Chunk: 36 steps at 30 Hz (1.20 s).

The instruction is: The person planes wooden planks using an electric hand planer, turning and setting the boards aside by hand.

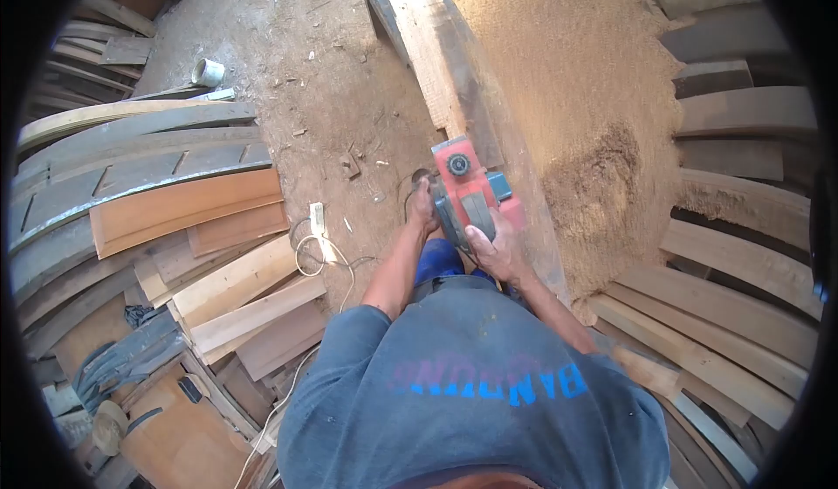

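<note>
A red electric planer (467, 179) with a black round knob at its front sits at the near end of a long pale wooden board (428, 61). My right hand (493, 249) is wrapped round its rear handle. At the planer's left side, my left hand (425, 205) is closed beside a small dark round part; its fingers are partly hidden, so what it grips I cannot make out. The board lies on a narrow worn bench (511, 170) running away from me.
Stacked planks (253, 323) fill the left side, with reddish boards (188, 210) on top. A pale cord (301, 362) loops along the floor at my left. More planks (742, 109) line the right, beside deep sawdust (594, 61). A white cup-like container (208, 72) lies at the far left.
</note>
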{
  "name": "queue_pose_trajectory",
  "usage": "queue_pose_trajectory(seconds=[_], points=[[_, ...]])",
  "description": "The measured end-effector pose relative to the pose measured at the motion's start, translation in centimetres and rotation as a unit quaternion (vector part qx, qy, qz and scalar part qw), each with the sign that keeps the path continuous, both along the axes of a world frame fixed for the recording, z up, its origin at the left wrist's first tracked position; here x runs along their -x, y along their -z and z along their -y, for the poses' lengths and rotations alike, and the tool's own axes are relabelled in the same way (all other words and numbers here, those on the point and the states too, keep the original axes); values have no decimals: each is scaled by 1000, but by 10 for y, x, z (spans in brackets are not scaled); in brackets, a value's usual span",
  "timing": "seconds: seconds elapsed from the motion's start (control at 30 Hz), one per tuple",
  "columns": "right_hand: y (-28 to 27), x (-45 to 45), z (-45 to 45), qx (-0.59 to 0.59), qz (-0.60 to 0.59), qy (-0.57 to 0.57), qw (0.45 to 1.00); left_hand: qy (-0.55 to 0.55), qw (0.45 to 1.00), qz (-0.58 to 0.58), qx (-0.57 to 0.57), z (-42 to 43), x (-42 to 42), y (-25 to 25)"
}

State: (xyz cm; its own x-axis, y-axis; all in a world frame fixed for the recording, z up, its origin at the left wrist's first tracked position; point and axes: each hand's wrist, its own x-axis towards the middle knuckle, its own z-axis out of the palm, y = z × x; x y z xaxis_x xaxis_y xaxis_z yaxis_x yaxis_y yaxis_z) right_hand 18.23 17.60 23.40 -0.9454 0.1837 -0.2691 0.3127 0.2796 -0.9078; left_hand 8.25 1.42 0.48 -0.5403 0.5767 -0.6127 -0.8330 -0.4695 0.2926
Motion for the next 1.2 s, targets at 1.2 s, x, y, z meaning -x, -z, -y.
queue_pose_trajectory(seconds=[1.2], points=[[-21,359,-30,55,22,5,998,-28,969,-26,243,42,58,9]])
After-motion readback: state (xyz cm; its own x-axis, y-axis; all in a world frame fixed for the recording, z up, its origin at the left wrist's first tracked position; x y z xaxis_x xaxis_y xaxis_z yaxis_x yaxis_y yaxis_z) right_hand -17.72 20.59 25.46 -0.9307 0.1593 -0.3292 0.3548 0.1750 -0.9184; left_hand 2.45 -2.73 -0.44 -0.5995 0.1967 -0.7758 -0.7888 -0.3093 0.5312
